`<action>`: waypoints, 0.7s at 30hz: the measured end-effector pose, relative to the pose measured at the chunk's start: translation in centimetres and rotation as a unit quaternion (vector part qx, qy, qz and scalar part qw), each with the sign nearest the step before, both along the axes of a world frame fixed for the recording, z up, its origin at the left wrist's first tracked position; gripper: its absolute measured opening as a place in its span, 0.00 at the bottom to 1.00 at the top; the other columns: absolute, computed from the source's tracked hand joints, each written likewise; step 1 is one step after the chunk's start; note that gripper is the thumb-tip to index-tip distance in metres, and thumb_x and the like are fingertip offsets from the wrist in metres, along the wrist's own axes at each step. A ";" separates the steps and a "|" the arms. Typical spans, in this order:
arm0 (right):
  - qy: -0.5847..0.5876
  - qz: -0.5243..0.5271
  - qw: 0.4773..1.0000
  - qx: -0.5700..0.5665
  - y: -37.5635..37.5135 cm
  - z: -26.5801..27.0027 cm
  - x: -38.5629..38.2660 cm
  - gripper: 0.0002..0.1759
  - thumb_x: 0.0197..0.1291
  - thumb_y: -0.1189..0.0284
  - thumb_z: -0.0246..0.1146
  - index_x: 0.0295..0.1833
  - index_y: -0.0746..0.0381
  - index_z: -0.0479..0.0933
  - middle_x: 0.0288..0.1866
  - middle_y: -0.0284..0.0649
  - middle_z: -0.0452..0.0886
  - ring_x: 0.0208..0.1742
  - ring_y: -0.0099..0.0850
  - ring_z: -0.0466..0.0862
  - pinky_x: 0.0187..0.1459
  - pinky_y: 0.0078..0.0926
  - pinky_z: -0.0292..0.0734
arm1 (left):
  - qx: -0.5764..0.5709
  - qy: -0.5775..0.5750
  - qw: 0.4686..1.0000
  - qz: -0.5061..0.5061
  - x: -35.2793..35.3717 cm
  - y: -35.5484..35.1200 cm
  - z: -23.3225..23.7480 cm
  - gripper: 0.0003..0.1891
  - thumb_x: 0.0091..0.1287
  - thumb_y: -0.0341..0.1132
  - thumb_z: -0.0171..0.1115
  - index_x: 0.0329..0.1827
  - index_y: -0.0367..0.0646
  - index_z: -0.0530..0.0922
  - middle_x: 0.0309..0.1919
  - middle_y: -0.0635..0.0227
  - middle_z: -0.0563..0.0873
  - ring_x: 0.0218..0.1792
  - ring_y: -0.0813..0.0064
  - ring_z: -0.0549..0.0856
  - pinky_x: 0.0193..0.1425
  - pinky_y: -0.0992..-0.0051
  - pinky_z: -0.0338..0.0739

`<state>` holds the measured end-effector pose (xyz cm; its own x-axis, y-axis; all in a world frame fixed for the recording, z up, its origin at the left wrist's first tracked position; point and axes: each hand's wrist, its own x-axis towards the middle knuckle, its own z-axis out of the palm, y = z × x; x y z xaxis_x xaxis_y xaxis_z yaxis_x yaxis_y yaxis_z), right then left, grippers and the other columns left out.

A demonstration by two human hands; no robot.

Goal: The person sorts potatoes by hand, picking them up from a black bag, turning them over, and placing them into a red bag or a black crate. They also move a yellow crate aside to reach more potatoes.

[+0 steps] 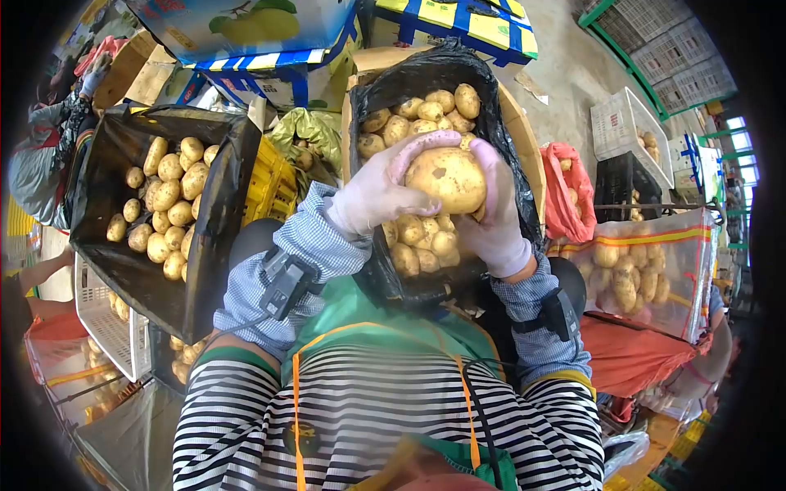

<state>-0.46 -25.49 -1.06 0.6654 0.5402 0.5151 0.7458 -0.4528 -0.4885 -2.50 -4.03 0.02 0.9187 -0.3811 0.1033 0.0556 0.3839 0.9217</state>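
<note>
A large potato [446, 181] with a small dark scuff is raised above a cardboard box [524, 155] lined with black plastic. My left hand [385, 188], in a pale glove, curls its fingers and thumb round the potato's left side. Against its right side press the fingers of my gloved right hand [501, 213]. Below both hands, several potatoes [413, 127] lie in the lined box, partly covered by my hands. Grey devices are strapped over both of my checked sleeves.
To the left stands a black-lined box [213, 270] of potatoes beside a yellow crate [270, 184]. At right are a red mesh bag [565, 209], a clear sack [639, 270] of potatoes and a white crate [626, 135]. Fruit cartons [286, 86] stand ahead. Another person [49, 155] is at far left.
</note>
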 end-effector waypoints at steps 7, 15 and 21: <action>0.433 0.070 0.857 0.269 0.5 1.8 -1.3 0.51 0.54 0.89 0.69 0.80 0.63 0.49 0.74 0.44 0.63 0.70 0.33 0.73 0.65 0.29 0.77 | 0.002 -0.017 1.000 0.018 -0.4 0.5 0.4 0.42 0.51 0.28 0.70 0.75 0.36 0.67 0.73 0.60 0.69 0.74 0.69 0.67 0.78 0.68 0.61; 0.373 0.049 0.890 0.258 0.8 1.1 -2.1 0.49 0.54 0.88 0.70 0.79 0.65 0.52 0.71 0.45 0.66 0.69 0.33 0.73 0.67 0.32 0.74 | -0.018 0.008 0.999 0.050 -0.8 0.0 0.2 0.37 0.58 0.36 0.72 0.72 0.34 0.71 0.72 0.59 0.72 0.71 0.69 0.72 0.75 0.68 0.67; 0.413 0.068 0.845 0.333 1.4 -1.0 -2.6 0.50 0.50 0.84 0.75 0.77 0.66 0.56 0.73 0.42 0.63 0.75 0.33 0.66 0.74 0.33 0.64 | 0.110 0.005 0.990 0.085 0.4 0.3 -0.8 0.28 0.69 0.40 0.65 0.69 0.35 0.73 0.69 0.61 0.76 0.64 0.68 0.79 0.70 0.68 0.73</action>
